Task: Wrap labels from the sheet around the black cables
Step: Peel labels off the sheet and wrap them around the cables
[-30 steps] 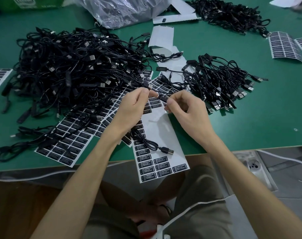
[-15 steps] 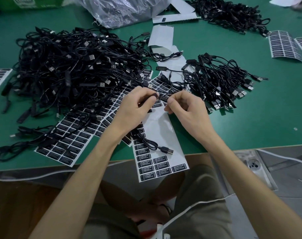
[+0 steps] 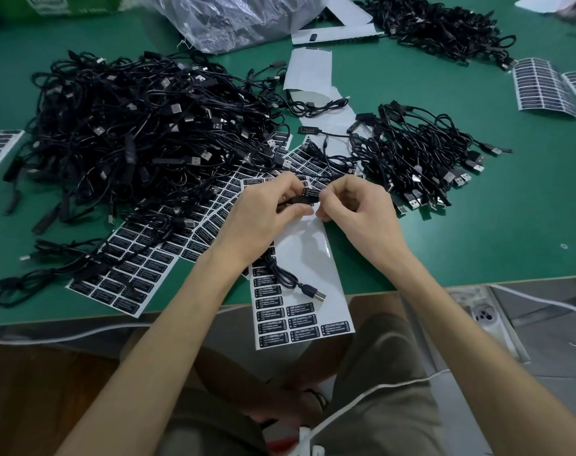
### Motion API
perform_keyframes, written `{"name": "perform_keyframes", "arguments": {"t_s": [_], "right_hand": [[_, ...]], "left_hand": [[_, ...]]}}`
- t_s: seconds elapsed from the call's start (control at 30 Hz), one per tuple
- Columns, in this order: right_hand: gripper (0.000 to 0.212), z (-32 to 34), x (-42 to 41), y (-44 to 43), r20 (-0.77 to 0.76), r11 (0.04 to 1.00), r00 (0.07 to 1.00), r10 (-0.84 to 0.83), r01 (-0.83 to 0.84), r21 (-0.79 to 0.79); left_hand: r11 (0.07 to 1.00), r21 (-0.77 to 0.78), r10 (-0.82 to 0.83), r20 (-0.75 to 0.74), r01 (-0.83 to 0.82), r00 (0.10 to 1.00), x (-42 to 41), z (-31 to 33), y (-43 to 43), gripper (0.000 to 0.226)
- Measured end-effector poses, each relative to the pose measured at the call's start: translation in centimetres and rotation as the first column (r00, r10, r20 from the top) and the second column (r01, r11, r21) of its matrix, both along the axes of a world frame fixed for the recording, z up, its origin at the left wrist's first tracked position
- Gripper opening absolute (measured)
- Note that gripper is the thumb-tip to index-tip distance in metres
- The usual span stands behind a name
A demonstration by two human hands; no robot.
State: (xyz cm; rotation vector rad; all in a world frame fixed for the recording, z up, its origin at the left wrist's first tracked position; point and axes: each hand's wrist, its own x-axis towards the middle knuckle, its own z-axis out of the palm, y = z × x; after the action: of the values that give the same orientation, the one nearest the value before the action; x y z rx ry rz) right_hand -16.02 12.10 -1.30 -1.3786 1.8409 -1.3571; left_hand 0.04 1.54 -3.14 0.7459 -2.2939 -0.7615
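My left hand (image 3: 266, 212) is curled round the thin black cable (image 3: 288, 278), thumb and fingers gripping its slim black plastic block (image 3: 299, 201) just above the glossy white label sheet (image 3: 308, 255). The block lies with its long axis across me, left to right, its free end pointing at my right hand (image 3: 355, 209). That hand pinches the right end of a small black label (image 3: 311, 191) with white print, face up. The label sits just above the block and runs the same way; I cannot tell whether it touches the block yet. From under my left palm the cable trails down the sheet towards me, loops once, and ends in a silver USB plug (image 3: 315, 294) that points down and to the right, near the edge of the green table (image 3: 461, 245). A large tangled heap of black cables (image 3: 141, 133) lies to the left, a smaller pile of black cables (image 3: 418, 153) to the right.
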Motion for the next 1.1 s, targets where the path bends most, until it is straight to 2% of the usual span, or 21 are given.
{"name": "perform_keyframes", "arguments": {"t_s": [0.13, 0.37, 0.6, 1.1], "right_hand": [[0.013, -0.16, -0.03, -0.11, -0.02, 1.0, 1.0, 0.0, 0.0, 0.01], [0.014, -0.48, -0.13, -0.36, -0.075, 1.0, 0.997, 0.014, -0.014, 0.004], [0.013, -0.5, -0.13, -0.48, -0.123, 1.0, 0.992, 0.01, -0.008, 0.021], [0.009, -0.68, -0.2, -0.75, -0.202, 1.0, 0.979, 0.02, -0.016, 0.022]], "left_hand": [[0.993, -0.114, 0.007, 0.015, -0.005, 1.0, -0.02, 0.12, 0.17, 0.019], [0.997, -0.08, -0.016, 0.003, 0.016, 1.0, 0.05, 0.25, 0.19, 0.015], [0.999, -0.034, -0.012, 0.008, 0.012, 1.0, 0.01, 0.2, 0.13, 0.028], [0.998, -0.056, -0.009, 0.03, 0.01, 1.0, 0.09, 0.3, 0.21, 0.022]]}}
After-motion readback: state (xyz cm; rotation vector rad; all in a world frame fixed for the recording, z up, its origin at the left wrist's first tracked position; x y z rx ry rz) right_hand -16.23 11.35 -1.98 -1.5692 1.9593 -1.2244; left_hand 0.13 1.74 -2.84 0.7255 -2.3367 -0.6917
